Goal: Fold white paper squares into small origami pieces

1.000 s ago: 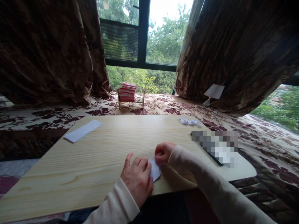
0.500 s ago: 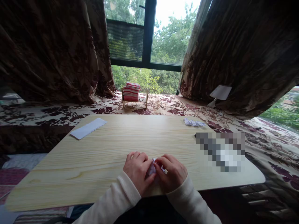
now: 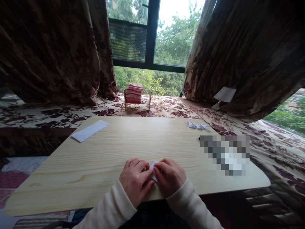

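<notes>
A small piece of folded white paper (image 3: 153, 166) lies near the front edge of the wooden table (image 3: 107, 159), between my two hands. My left hand (image 3: 136, 179) pinches its left side with thumb and fingers. From the right, my right hand (image 3: 171, 176) grips the paper with bent fingers, covering much of it. Several folded white paper pieces (image 3: 198, 125) sit in a row at the table's far right. On the far left rests a stack of white paper strips (image 3: 90, 131).
A blurred-out patch (image 3: 225, 156) hides something on the table's right side. Beyond the table, a small wooden rack (image 3: 149, 101) holds folded pink-and-white cloths (image 3: 134, 93) on the floral-covered ledge. A white lamp (image 3: 225, 94) stands by the right curtain.
Both hands have shifted slightly left with the paper. The paper now shows as a narrower, pointed shape, and my right fingers have closed in nearer to the left ones.
</notes>
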Demonstrator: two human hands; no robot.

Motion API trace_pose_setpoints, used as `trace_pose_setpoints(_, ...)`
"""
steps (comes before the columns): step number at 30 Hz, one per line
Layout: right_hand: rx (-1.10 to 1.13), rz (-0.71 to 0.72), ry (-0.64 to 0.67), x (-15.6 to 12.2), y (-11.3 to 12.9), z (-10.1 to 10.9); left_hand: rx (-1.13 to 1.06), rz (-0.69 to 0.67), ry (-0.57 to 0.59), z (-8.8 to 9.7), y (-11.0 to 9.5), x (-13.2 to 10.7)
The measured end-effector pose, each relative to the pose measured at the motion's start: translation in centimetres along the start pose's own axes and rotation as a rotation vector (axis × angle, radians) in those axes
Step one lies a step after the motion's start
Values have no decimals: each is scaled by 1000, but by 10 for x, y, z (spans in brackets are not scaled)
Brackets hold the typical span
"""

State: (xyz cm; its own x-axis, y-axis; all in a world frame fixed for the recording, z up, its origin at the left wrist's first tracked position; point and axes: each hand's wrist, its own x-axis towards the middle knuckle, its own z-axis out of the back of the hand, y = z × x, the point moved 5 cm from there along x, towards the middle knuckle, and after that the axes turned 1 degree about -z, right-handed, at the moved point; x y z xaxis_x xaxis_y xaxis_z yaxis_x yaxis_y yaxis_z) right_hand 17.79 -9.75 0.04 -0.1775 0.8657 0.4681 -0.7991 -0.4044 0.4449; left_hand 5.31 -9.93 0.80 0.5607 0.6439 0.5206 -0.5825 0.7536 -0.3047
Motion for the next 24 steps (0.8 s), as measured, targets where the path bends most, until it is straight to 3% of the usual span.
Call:
trace_pose_setpoints(9,46,-9,32,1,1,-5,-15,-11,-56,10,-3,-5)
trace_pose_setpoints(24,116,20,129,2,-7,-11,-27,-8,-119,8,0,-11)
